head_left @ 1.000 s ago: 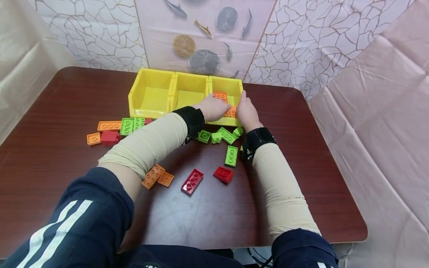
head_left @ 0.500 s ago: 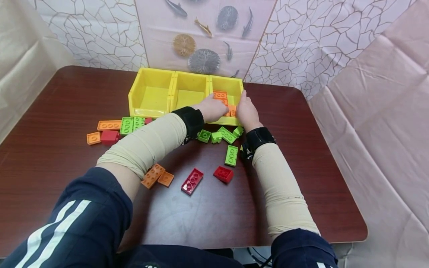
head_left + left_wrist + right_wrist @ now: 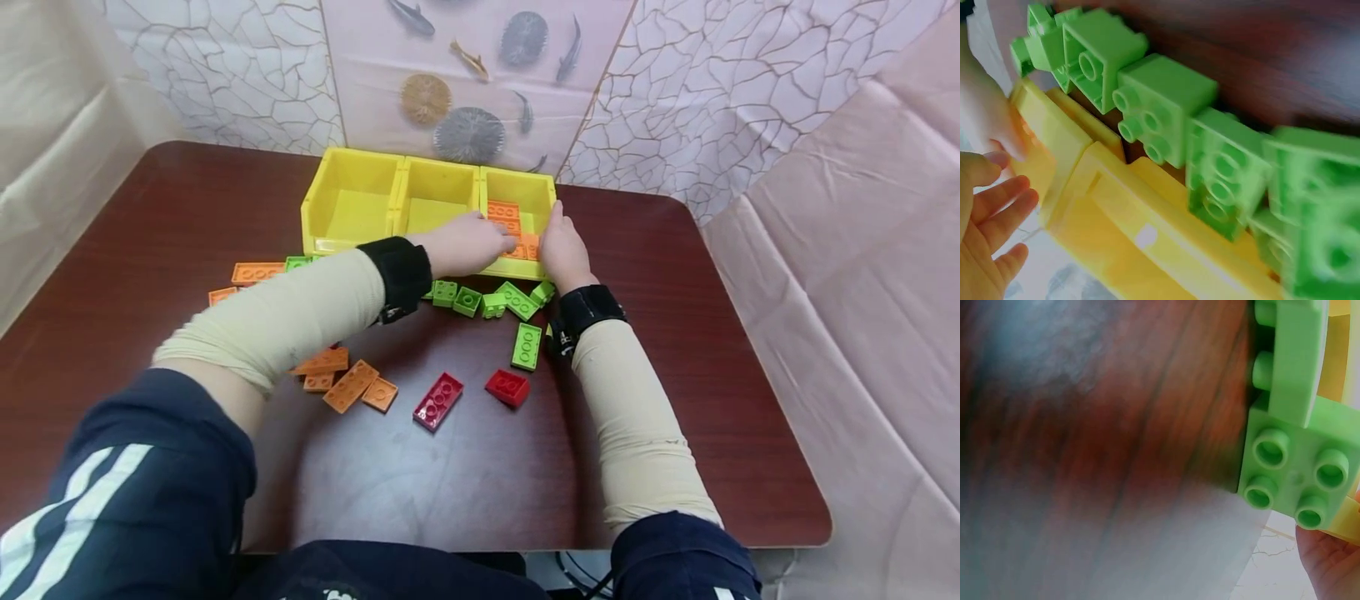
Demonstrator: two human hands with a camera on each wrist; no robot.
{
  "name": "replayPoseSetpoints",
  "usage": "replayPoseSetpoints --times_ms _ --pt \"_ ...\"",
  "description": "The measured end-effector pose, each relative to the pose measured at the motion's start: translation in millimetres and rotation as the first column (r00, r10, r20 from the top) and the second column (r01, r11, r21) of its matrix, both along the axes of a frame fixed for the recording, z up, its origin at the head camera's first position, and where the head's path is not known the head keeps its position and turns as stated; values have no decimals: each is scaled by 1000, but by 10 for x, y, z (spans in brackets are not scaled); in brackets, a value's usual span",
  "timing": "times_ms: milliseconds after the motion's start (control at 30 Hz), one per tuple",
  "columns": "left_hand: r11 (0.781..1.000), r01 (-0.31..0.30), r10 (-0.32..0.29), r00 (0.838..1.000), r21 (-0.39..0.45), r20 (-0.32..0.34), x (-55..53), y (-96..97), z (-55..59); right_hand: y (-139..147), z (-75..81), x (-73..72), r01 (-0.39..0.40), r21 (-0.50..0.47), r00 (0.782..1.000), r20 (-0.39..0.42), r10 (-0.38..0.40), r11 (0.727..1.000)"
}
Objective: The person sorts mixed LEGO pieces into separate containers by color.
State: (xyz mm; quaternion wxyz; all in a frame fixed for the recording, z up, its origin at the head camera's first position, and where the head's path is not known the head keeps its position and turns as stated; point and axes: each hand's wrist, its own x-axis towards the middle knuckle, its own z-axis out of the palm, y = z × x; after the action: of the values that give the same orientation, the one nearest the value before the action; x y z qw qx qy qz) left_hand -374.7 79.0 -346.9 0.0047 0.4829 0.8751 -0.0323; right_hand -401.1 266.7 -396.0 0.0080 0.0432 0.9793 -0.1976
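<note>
In the head view, my left hand (image 3: pixel 465 243) reaches over the front of the right compartment of a yellow bin (image 3: pixel 438 167). Its fingertips are beside several orange toy bricks (image 3: pixel 502 210) inside. The left wrist view shows the fingers of my left hand (image 3: pixel 994 219) loosely bent, with nothing between them. My right hand (image 3: pixel 566 248) rests along the outer right wall of the bin, fingers pointing up and away. Below the bin's front lie several green toy bricks (image 3: pixel 517 300). One green brick with studs (image 3: pixel 1297 469) shows close up in the right wrist view.
Nearer on the brown table (image 3: pixel 675 400) lie a long red brick (image 3: pixel 438 402), a shorter red brick (image 3: pixel 507 387) and a green brick (image 3: pixel 527 347). Several orange bricks (image 3: pixel 351 387) are beside my left forearm, which covers part of the table's left side.
My left hand and forearm have shifted slightly left relative to the bin, uncovering more orange and green bricks. The head view has shifted slightly. My right hand stays at the bin's wall.
</note>
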Motion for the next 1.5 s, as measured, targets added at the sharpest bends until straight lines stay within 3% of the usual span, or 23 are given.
replayPoseSetpoints --times_ms 133,267,567,767,867,1000,1267,1500 --pt "995 77 -76 997 59 -20 246 -330 52 -8 -13 -8 -1 10 1000 -12 2 1000" --pt "993 106 -106 994 54 -3 479 -685 4 2 -21 -11 -1 19 1000 -5 1 1000" --pt "994 82 -83 996 70 9 809 -1469 -119 -27 -10 8 -11 19 1000 -28 11 1000" --pt "995 60 -65 995 82 70 1007 -1835 -185 -33 16 37 -7 32 1000 -10 7 999" --pt "996 46 -52 995 76 83 1107 -1961 -224 -49 25 36 -9 34 1000 1 9 999" --pt "997 49 -51 998 53 41 1184 -2081 -267 -77 21 32 -10 35 1000 13 9 999" --pt "990 125 -123 992 65 -33 1181 -2080 -374 -44 8 40 -19 33 1000 10 19 999" --pt "993 118 -117 992 24 -44 1200 -2078 -412 -58 5 23 -30 38 999 -13 30 999"
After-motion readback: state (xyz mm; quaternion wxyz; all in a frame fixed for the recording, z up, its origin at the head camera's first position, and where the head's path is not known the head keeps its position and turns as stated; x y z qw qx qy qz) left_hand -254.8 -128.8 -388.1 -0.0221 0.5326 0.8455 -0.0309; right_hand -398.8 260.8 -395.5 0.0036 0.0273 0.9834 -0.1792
